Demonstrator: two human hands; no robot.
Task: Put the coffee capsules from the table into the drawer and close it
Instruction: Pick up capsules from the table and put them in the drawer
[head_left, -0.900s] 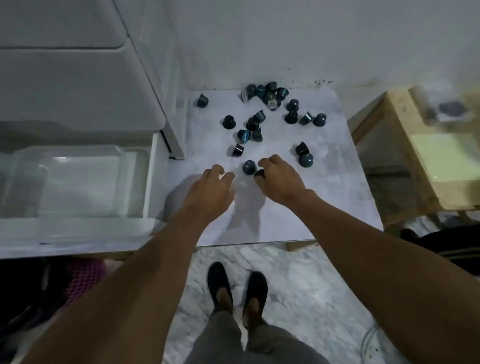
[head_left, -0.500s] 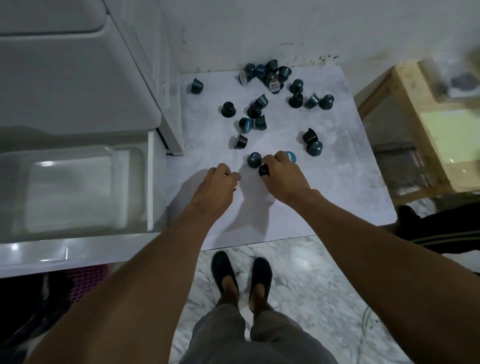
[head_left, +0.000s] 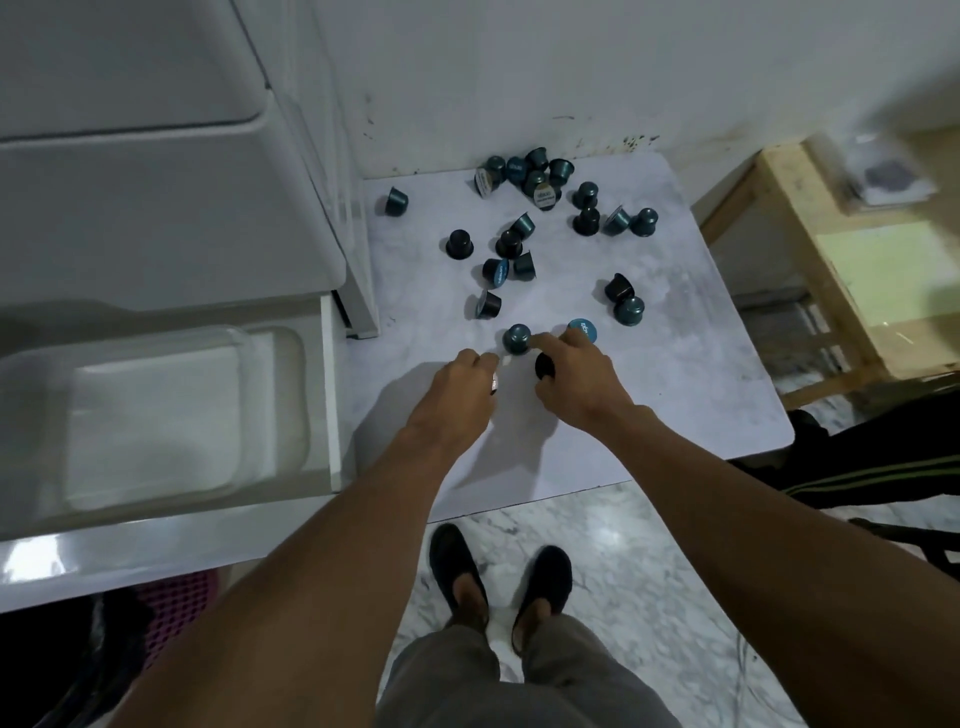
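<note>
Several dark teal and black coffee capsules (head_left: 519, 249) lie scattered over the far half of the white table (head_left: 685, 395). My right hand (head_left: 579, 382) pinches a black capsule (head_left: 544, 365) between thumb and fingers, and its index fingertip touches a teal capsule (head_left: 517, 339). A blue-lidded capsule (head_left: 583, 329) lies just behind its fingers. My left hand (head_left: 457, 392) is curled beside it, with a bit of a capsule (head_left: 493, 385) showing at its fingertips. The open white drawer (head_left: 330, 405) is to the left and holds a clear plastic tray (head_left: 156, 410).
The white cabinet body (head_left: 156, 182) stands above the drawer, with its side panel (head_left: 358, 291) along the table's left edge. A wooden shelf unit (head_left: 831, 291) is at the right. My feet (head_left: 498, 582) are on marble floor below the table's front edge.
My left hand has curled its fingers round a small capsule. My right hand has taken the black capsule between thumb and fingers and reached its index finger to the teal one.
</note>
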